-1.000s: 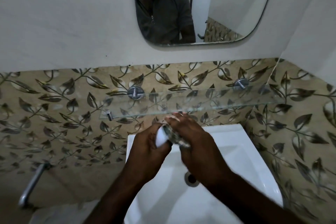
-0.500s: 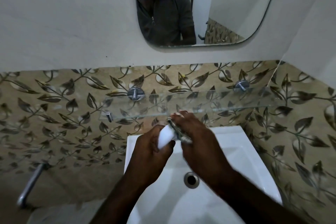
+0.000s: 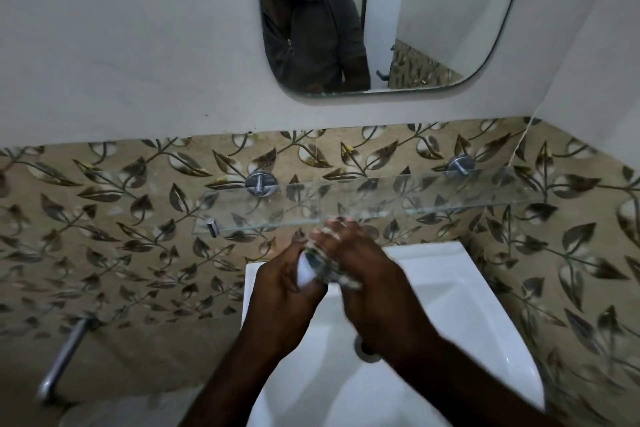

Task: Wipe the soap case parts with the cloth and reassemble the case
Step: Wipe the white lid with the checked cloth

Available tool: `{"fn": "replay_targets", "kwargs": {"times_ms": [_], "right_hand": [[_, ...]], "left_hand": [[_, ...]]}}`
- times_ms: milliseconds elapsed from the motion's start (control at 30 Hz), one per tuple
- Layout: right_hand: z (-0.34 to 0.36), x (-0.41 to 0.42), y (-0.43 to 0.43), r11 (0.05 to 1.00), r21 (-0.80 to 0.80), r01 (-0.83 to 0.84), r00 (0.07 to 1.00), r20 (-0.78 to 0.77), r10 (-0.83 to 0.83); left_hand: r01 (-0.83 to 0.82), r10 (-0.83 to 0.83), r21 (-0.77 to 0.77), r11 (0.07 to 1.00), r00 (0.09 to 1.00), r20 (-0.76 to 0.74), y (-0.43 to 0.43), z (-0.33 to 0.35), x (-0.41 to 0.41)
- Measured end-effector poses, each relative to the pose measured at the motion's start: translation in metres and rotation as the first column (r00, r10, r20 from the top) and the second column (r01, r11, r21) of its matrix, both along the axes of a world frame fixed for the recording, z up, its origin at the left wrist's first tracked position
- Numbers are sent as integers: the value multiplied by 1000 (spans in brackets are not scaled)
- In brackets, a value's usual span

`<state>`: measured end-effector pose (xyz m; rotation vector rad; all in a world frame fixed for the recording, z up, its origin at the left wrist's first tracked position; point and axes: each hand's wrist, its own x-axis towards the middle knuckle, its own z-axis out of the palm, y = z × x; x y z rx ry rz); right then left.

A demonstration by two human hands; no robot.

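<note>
Head camera, looking down over a white wash basin (image 3: 450, 291): a person's two bare hands meet above the back edge of the bowl, just below a clear glass shelf (image 3: 381, 198) fixed to the wall on round metal mounts. The left hand (image 3: 284, 291) has its grip closed around a white soap case part (image 3: 305, 272), fingers wrapped over it so that only a rounded white edge shows between thumb and palm. The right hand (image 3: 374, 288) presses a dark, mottled cloth (image 3: 323, 267) against that part; its grip is closed on the cloth, with fingertips pointing up toward the shelf and blurred. The cloth sits between the two hands, touching the white part, and most of it is hidden under the right hand. Which piece of the case this is cannot be told.

Both forearms rise from the bottom of the picture and cross over the bowl, the right one passing above the drain (image 3: 367, 350), which is partly covered. Behind the basin runs a band of beige tiles (image 3: 138, 218) printed with dark leaves and stems, under a plain pale wall. A rounded mirror (image 3: 433, 28) hangs above, reflecting the person's grey zip-up top and a white headset. At the lower left, a metal pipe (image 3: 64, 360) slants out from the tiled wall, well apart from the hands.
</note>
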<state>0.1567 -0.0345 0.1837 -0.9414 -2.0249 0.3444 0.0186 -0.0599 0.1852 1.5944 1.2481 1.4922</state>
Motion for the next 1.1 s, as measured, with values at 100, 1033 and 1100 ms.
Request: {"fn": "replay_targets", "kwargs": {"times_ms": [100,1033,1100], "right_hand": [[-2,14,23,983,-126,131,986,-85,-142],[17,-1,-2,994,-34,-106,989,98,109],[19,7,8,978,-197,-68,995,-89,51]], "left_hand": [[-95,93,-6,995,988,-125,-3,-1,0],[3,-17,-73,997,983,-184,1,-3,-11],[-35,28,-44,998,990,-141,-2,1,-8]]}}
